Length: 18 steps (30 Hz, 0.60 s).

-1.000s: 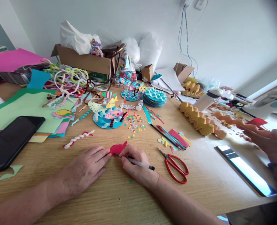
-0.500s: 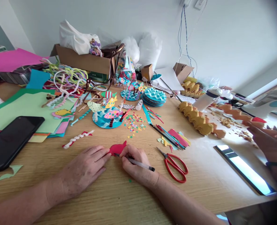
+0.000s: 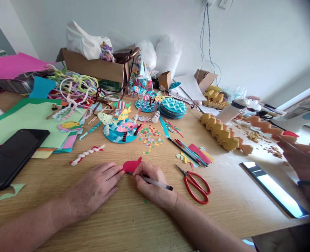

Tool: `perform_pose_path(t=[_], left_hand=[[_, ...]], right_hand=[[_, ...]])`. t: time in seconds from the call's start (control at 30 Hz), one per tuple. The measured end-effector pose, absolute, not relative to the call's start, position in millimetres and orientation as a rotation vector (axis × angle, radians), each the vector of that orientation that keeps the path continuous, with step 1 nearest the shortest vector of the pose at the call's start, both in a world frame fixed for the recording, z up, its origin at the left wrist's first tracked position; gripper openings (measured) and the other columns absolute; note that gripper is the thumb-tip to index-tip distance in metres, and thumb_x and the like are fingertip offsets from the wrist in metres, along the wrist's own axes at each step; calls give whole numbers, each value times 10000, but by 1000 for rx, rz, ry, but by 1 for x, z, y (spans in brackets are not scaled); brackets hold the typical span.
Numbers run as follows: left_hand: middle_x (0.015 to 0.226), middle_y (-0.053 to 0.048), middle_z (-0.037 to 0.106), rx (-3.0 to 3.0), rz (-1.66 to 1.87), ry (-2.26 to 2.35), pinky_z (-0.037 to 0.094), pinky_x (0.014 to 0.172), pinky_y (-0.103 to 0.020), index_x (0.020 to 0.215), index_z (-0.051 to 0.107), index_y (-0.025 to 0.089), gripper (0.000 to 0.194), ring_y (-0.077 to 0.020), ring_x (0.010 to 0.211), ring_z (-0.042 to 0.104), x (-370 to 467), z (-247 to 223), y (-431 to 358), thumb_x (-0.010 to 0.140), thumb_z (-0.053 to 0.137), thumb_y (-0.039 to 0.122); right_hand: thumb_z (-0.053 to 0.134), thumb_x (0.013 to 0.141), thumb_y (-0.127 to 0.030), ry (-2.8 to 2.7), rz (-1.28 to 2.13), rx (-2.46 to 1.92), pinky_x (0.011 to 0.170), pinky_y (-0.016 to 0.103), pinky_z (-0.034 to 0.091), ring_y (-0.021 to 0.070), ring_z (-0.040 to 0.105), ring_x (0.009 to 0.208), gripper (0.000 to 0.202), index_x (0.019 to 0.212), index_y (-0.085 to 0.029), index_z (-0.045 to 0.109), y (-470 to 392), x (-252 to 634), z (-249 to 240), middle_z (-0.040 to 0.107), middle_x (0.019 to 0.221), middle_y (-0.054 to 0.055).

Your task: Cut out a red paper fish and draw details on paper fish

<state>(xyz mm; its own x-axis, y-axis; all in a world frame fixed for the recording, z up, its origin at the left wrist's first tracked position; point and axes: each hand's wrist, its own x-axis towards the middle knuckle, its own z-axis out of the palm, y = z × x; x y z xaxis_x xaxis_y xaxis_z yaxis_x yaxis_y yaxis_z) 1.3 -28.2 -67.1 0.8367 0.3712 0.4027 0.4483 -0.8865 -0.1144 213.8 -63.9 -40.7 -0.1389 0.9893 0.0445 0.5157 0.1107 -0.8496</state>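
Currently drawing: right hand [image 3: 152, 183] grips pen [image 3: 155, 182] on red fish [image 3: 131, 165]; left hand [image 3: 97, 189] flat beside it; next needs steady strokes.

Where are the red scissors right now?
The red scissors lie on the wooden table, just right of the right hand holding the pen.

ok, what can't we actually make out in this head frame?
- Pen tip: hidden between the right hand and the red paper fish, so any mark being drawn is unseen.
- Red paper fish: lower part covered by the left hand fingertips and the right hand.
- Other person's hand: at the right edge, blurred; what it holds is unclear.
- Black phone: cut off by the left edge.
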Motion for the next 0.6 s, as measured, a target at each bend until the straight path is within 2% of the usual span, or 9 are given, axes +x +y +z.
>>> perform_pose_path(t=[0.6], left_hand=[[1105,-95,698,-2869,-581,-645,535,921,-358,1152,656,145,341,-219,1054,611,1,-66,-28,951,381,156]], right_hand=[[498,656,-116,-1721,877,-1502,499,195,364,94,456,491,98,676,-202,541,-63,213,-48,538,558,-49]])
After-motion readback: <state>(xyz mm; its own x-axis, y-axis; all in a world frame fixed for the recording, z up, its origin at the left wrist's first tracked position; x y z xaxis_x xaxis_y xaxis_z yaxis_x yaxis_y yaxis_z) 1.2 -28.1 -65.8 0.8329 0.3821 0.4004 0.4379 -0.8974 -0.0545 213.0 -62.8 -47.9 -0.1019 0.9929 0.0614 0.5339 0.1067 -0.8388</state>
